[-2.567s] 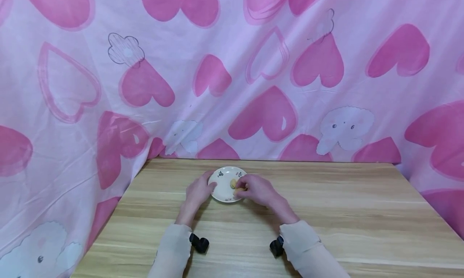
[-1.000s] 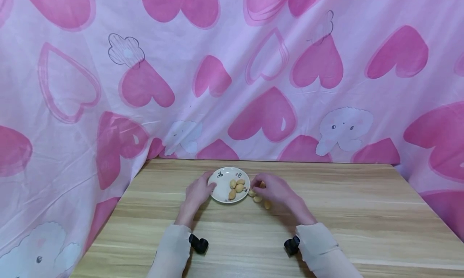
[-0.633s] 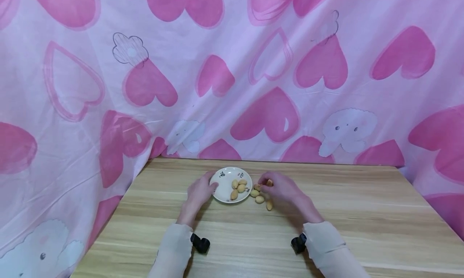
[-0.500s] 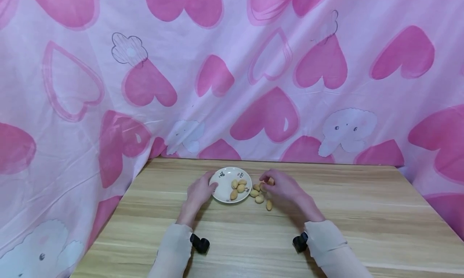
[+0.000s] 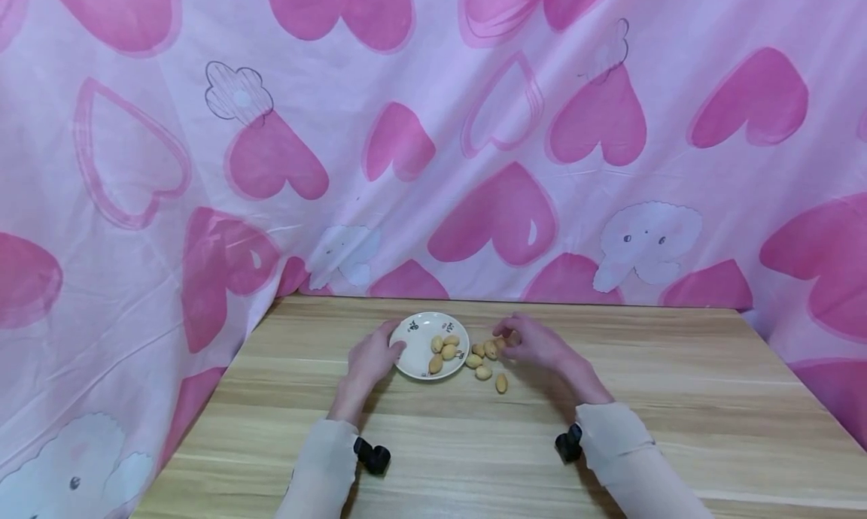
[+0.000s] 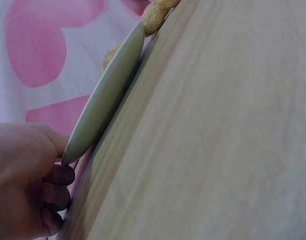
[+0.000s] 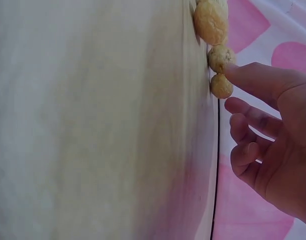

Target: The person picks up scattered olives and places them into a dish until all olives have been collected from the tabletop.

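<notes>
Pink hearts, some filled and some only outlined, cover the pale cloth (image 5: 433,79) that hangs beyond the far edge of the desk (image 5: 447,444) and down past its left and right sides. I can make out creases slanting across it on the left, and fluffy white animal figures (image 5: 653,226) printed among the hearts, one at the near left and others just above the far edge. Light and darker bands of wood grain run left to right over the desktop.

Toward the far side I see a round white plate (image 5: 412,357) with small motifs about its border; four peanuts in their shells (image 5: 436,364) sit on its right half. My left hand (image 5: 370,356) grips the plate's left edge, thumb over the rim and other fingers curled. Just right of the plate, loose peanuts (image 5: 501,383) lie on the wood, the nearest one slightly apart from the others. My right hand (image 5: 538,346) is among the farther of these, its fingers loosely bent and parted from the thumb; I cannot tell whether the thumb presses the peanut it overlaps. Both arms wear light sleeves (image 5: 321,455), with black cameras (image 5: 372,456) at the wrists.
</notes>
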Demonstrator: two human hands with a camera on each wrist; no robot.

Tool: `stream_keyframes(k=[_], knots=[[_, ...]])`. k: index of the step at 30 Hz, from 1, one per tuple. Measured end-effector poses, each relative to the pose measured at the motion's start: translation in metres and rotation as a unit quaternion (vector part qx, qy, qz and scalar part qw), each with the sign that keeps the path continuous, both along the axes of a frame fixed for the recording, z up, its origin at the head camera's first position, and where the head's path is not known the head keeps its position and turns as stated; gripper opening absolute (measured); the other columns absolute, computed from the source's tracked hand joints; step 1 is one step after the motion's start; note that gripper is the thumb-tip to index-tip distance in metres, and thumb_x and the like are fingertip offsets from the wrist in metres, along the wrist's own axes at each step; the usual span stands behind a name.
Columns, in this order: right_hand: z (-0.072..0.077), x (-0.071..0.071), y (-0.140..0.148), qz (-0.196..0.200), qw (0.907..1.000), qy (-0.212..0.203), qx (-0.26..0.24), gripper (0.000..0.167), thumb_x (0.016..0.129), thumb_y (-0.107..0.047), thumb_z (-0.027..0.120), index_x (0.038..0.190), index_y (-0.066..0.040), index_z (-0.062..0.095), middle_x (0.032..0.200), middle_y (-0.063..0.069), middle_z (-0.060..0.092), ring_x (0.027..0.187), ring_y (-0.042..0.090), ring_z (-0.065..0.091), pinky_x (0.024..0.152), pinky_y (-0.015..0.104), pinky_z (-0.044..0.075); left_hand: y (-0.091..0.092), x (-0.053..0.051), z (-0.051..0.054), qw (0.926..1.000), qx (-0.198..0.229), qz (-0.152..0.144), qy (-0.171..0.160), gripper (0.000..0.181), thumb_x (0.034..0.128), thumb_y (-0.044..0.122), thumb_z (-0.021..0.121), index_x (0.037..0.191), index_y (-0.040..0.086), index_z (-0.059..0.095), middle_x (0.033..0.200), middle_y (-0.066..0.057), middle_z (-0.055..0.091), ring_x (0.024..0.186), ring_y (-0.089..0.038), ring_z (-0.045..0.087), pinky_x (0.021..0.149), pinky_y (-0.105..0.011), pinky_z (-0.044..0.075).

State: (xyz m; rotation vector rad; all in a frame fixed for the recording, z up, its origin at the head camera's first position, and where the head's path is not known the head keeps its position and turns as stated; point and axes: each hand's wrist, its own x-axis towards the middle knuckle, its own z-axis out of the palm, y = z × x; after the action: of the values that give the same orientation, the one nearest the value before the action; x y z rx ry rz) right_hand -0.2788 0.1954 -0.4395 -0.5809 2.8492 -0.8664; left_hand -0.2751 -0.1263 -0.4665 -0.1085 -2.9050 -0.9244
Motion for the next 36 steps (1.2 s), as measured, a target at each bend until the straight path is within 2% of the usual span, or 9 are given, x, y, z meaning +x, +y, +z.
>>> stream_keyframes(k=[6, 13, 18, 25, 32, 36], knots=[[0.001, -0.003, -0.001, -0.006, 0.9997, -0.021, 0.008, 0.032, 0.084, -0.011, 0.074, 0.115, -0.015, 0.067, 0.103, -0.001, 0.064, 0.096, 0.016, 0.061, 0.090, 0.041, 0.053, 0.000, -0.001, -0.001, 1.0000, 0.002, 0.000, -0.001, 0.049, 0.0931, 0.028, 0.065, 0.140, 0.019, 0.056, 0.136, -0.011, 0.064, 0.120, -0.037, 0.062, 0.093, -0.057, 0.049], [0.002, -0.005, -0.002, -0.019, 0.9992, -0.036, 0.009, 0.028, 0.083, -0.011, 0.074, 0.110, -0.018, 0.069, 0.102, -0.002, 0.067, 0.097, 0.016, 0.062, 0.092, 0.042, 0.052, -0.001, 0.000, -0.001, 1.0000, 0.005, 0.004, 0.005, 0.047, 0.0927, 0.028, 0.066, 0.138, 0.019, 0.058, 0.130, -0.011, 0.067, 0.113, -0.037, 0.066, 0.089, -0.056, 0.051], [0.004, -0.006, -0.002, -0.022, 0.9991, -0.034, 0.010, 0.030, 0.083, -0.011, 0.074, 0.112, -0.017, 0.069, 0.102, -0.002, 0.068, 0.096, 0.016, 0.062, 0.090, 0.041, 0.053, -0.001, 0.000, -0.001, 1.0000, 0.004, 0.002, 0.007, 0.047, 0.0929, 0.027, 0.066, 0.138, 0.018, 0.058, 0.130, -0.011, 0.067, 0.113, -0.038, 0.066, 0.088, -0.056, 0.051], [0.010, -0.011, -0.005, -0.001, 0.9999, -0.012, 0.000, 0.033, 0.082, -0.008, 0.073, 0.115, -0.009, 0.069, 0.101, 0.000, 0.068, 0.093, 0.016, 0.062, 0.087, 0.039, 0.054, 0.000, -0.001, -0.003, 0.9999, 0.010, 0.003, -0.001, 0.047, 0.0928, 0.028, 0.066, 0.138, 0.019, 0.058, 0.131, -0.012, 0.067, 0.114, -0.038, 0.065, 0.090, -0.057, 0.050], [0.016, -0.015, -0.014, 0.012, 0.9999, 0.003, -0.002, 0.034, 0.083, -0.013, 0.074, 0.116, -0.008, 0.070, 0.102, 0.000, 0.069, 0.089, 0.013, 0.061, 0.083, 0.035, 0.054, 0.001, -0.002, -0.001, 0.9999, 0.014, 0.005, -0.007, 0.048, 0.0933, 0.029, 0.065, 0.140, 0.020, 0.056, 0.133, -0.011, 0.065, 0.116, -0.038, 0.064, 0.093, -0.058, 0.048], [0.021, -0.015, -0.022, 0.014, 0.9999, 0.002, -0.005, 0.033, 0.084, -0.017, 0.075, 0.116, -0.008, 0.070, 0.104, 0.001, 0.069, 0.091, 0.014, 0.061, 0.086, 0.037, 0.053, 0.000, -0.001, -0.001, 0.9999, 0.012, 0.006, -0.007, 0.048, 0.0930, 0.030, 0.065, 0.140, 0.020, 0.056, 0.132, -0.012, 0.066, 0.115, -0.039, 0.065, 0.093, -0.058, 0.049]])
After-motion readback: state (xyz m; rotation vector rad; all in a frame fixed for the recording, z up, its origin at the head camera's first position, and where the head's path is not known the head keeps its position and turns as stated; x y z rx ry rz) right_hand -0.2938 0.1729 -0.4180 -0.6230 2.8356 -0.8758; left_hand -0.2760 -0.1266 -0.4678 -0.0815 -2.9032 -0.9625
